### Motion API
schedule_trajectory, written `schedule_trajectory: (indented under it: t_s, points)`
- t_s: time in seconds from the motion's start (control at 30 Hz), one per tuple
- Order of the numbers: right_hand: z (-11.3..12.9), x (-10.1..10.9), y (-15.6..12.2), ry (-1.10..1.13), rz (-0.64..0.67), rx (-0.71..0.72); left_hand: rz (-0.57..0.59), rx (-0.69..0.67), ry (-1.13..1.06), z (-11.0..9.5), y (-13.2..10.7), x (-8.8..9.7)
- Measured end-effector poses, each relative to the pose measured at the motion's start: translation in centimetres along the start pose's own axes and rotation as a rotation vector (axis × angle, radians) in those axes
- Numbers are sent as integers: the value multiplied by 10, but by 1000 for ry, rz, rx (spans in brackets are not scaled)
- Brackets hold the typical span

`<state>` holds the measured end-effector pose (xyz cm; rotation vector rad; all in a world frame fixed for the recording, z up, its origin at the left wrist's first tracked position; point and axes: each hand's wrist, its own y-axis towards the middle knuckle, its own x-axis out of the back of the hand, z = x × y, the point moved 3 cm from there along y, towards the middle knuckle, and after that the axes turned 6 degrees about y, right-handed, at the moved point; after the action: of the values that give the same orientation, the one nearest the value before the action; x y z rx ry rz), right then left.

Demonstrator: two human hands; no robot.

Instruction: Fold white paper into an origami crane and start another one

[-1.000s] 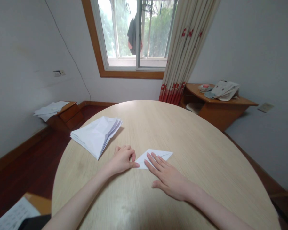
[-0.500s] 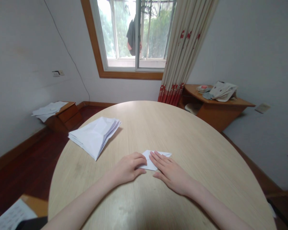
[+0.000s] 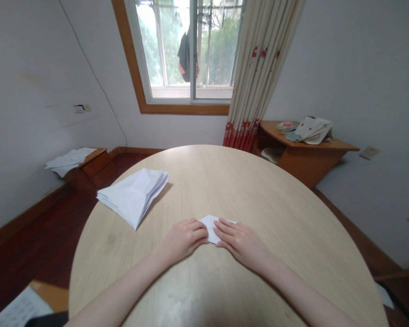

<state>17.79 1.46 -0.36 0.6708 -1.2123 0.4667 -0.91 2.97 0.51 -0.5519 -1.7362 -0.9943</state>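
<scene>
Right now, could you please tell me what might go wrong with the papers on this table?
The left hand and right hand cover both ends of the folded paper, so a misaligned edge could go unnoticed. The paper stack sits near the left edge of the table, so a bump might knock it off.

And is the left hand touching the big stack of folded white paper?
Apart. The head view shows light wood-look tabletop between the left hand and the big stack of folded white paper.
</scene>
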Motion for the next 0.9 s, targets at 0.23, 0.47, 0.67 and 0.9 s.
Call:
schedule_trajectory:
  t_s: [0.23,0.47,0.67,0.9]
  points:
    - [2,5,2,138,-143,-6,72,85,-73,-2,2,2]
    - [8,8,6,314,-200,-182,48,202,-222,-8,3,3]
    - [6,1,6,278,-198,-317,26,336,-213,-12,5,-6]
    - [4,-2,8,176,-178,-349,32,447,-162,-11,8,-13]
